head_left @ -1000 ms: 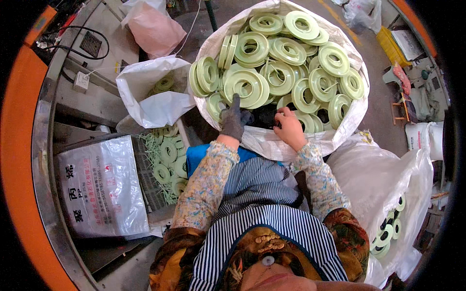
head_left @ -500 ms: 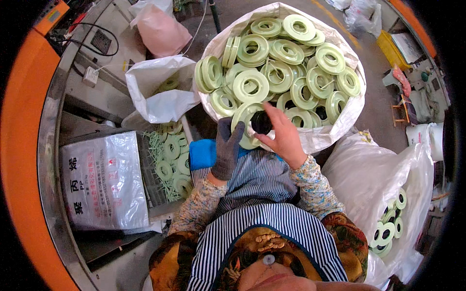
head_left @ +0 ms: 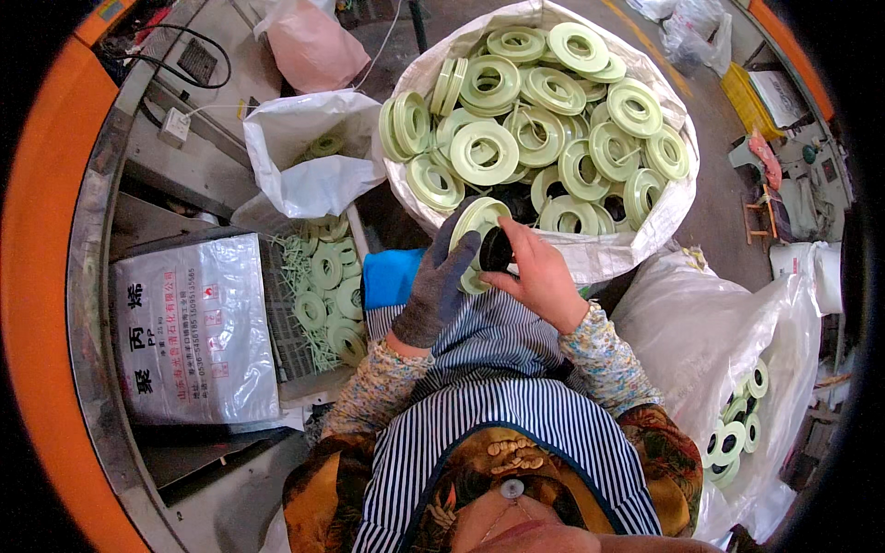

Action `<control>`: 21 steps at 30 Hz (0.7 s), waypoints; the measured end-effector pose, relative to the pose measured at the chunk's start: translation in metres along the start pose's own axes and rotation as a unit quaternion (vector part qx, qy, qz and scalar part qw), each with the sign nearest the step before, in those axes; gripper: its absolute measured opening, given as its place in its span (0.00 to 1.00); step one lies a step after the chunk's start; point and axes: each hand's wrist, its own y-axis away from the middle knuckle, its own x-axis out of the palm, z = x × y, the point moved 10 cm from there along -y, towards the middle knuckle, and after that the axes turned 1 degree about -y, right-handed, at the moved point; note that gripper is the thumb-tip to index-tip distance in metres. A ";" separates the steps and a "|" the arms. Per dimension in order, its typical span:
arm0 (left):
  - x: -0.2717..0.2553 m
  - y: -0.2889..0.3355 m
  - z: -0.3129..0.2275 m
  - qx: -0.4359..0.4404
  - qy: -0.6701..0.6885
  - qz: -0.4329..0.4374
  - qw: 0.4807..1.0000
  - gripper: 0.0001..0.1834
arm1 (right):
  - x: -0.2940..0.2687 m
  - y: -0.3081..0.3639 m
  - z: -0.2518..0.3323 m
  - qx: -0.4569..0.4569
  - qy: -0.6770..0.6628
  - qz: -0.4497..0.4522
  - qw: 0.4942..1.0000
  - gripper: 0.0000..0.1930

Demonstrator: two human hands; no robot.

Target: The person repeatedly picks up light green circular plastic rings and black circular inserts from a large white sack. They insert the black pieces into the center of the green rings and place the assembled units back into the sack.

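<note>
My left hand [head_left: 435, 293], in a dark grey glove, is closed on the left side of a pale green plastic flanged ring [head_left: 468, 221]. The ring is tilted, just in front of a big white woven sack [head_left: 604, 258] heaped with similar rings [head_left: 484, 153]. My bare right hand [head_left: 546, 281] pinches a round black part [head_left: 498, 249] against the right side of the held ring, thumb below and fingers above. Part of the black piece is hidden behind my fingers. I cannot tell how far it sits inside the ring.
A tray at my left holds green rings and thin sprue sticks [head_left: 313, 309]. Beside it lies a printed white plastic bag [head_left: 198, 332]; an opened white bag [head_left: 309, 184] stands behind. Right, a white sack [head_left: 687, 341] contains green rings with black centres [head_left: 730, 442].
The ring and black part have come slightly nearer to me, away from the sack. The ring now stands more edge-on, and my right fingers have closed in on the black part.
</note>
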 end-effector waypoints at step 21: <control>0.038 -0.012 0.025 -0.204 0.222 -0.014 0.953 0.18 | 0.008 0.023 -0.052 0.079 -0.193 -0.009 0.978 0.41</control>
